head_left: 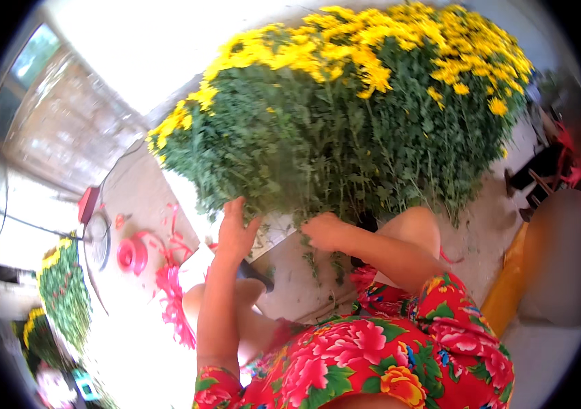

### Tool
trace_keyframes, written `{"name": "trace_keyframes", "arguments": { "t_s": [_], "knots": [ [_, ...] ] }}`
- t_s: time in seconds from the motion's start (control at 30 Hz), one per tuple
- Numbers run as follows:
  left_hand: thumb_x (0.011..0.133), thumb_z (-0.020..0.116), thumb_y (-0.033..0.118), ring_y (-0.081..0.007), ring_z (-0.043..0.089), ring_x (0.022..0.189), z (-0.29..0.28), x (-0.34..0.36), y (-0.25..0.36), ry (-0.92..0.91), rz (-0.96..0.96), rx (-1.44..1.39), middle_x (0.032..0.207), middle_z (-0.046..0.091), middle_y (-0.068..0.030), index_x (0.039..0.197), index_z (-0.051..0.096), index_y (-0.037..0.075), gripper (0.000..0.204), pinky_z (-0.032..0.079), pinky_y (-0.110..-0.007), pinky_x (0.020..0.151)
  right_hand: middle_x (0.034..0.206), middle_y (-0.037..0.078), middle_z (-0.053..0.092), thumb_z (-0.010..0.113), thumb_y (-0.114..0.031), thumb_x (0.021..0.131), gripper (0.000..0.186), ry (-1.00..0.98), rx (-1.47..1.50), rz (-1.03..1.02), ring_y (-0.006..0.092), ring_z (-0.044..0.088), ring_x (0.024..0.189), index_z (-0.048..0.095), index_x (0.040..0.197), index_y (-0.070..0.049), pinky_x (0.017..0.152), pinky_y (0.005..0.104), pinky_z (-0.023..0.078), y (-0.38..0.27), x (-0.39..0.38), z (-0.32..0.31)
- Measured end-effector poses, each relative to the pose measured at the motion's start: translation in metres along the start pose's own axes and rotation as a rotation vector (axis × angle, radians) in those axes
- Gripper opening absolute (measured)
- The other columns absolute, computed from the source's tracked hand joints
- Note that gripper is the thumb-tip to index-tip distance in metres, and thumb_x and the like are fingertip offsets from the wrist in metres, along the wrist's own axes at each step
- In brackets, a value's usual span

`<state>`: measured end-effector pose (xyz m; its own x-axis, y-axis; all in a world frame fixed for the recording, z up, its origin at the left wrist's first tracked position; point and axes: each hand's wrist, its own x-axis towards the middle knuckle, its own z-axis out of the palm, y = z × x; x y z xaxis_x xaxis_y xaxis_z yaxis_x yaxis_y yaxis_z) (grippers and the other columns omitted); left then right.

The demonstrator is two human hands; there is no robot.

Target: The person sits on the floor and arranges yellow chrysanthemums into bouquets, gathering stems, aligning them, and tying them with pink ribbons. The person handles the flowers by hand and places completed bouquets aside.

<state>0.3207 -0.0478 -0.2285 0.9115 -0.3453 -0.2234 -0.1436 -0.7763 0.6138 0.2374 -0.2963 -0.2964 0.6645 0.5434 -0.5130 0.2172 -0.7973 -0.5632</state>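
A large heap of yellow chrysanthemums (345, 136) spreads across the view before me, blooms at the far side and leafy green stems toward me. At the heap's near left edge is my left hand (235, 235), open, its fingers pointing up at the stems and its thumb apart. My right hand (326, 232) is at the lower ends of the stems, fingers curled closed; what they grip is hidden. Just below it hangs a leafy sprig (311, 260). A pale board or sheet (273, 235) shows under the stems between my hands.
Pink ribbon (174, 300) lies by my left knee, and a pink ribbon roll (131, 255) is on the floor at left. More chrysanthemum bundles (65, 293) stand far left. On the right are a person's dark-clothed leg (537, 167) and a yellow-orange thing (507, 279).
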Motion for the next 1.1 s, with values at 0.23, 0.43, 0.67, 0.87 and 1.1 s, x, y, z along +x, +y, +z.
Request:
{"name": "trace_keyframes", "arguments": {
  "t_s": [0.23, 0.43, 0.67, 0.87, 1.1],
  "knots": [
    [0.086, 0.072, 0.025, -0.0326, 0.067, 0.096, -0.038, 0.018, -0.012, -0.115, -0.054, -0.159, 0.124, 0.060, -0.0219, 0.131, 0.054, -0.003, 0.055, 0.054, -0.040, 0.085, 0.099, 0.019, 0.069, 0.067, -0.035, 0.085, 0.038, -0.024, 0.170, -0.015, 0.0408, 0.065, 0.098, 0.065, 0.111, -0.008, 0.083, 0.0514, 0.052, -0.018, 0.008, 0.008],
    [0.084, 0.072, 0.025, -0.0411, 0.061, 0.106, -0.017, 0.026, -0.016, -0.114, -0.086, 0.045, 0.116, 0.058, -0.0227, 0.118, 0.053, -0.001, 0.047, 0.054, -0.047, 0.086, 0.094, 0.020, 0.067, 0.070, -0.030, 0.081, 0.035, -0.192, 0.208, -0.144, 0.0373, 0.066, 0.091, 0.066, 0.106, -0.006, 0.079, 0.0474, 0.052, -0.012, 0.070, 0.133],
    [0.082, 0.070, 0.017, -0.0425, 0.059, 0.105, -0.031, 0.021, -0.026, -0.016, -0.020, 0.023, 0.122, 0.051, -0.0200, 0.126, 0.048, 0.002, 0.051, 0.053, -0.051, 0.082, 0.100, 0.017, 0.070, 0.069, -0.029, 0.082, 0.035, -0.308, 0.448, -0.184, 0.0297, 0.065, 0.090, 0.068, 0.105, -0.004, 0.082, 0.0431, 0.052, -0.014, 0.229, 0.135],
    [0.081, 0.070, 0.013, -0.0431, 0.057, 0.108, -0.044, 0.029, -0.035, 0.152, -0.020, 0.028, 0.127, 0.048, -0.0215, 0.128, 0.046, 0.001, 0.055, 0.054, -0.047, 0.081, 0.105, 0.016, 0.070, 0.071, -0.029, 0.082, 0.039, -0.165, 1.107, 0.124, 0.0259, 0.065, 0.092, 0.068, 0.112, -0.005, 0.083, 0.0405, 0.052, -0.043, 0.399, 0.071],
    [0.079, 0.071, 0.008, -0.0421, 0.058, 0.107, -0.055, 0.024, -0.043, 0.219, -0.061, -0.025, 0.126, 0.050, -0.0223, 0.128, 0.046, -0.001, 0.055, 0.055, -0.046, 0.079, 0.123, 0.014, 0.065, 0.085, -0.024, 0.071, 0.077, 0.137, 1.021, 0.064, 0.0219, 0.063, 0.104, 0.056, 0.141, -0.010, 0.085, 0.0347, 0.050, -0.098, 0.527, 0.064]
  ]
}}
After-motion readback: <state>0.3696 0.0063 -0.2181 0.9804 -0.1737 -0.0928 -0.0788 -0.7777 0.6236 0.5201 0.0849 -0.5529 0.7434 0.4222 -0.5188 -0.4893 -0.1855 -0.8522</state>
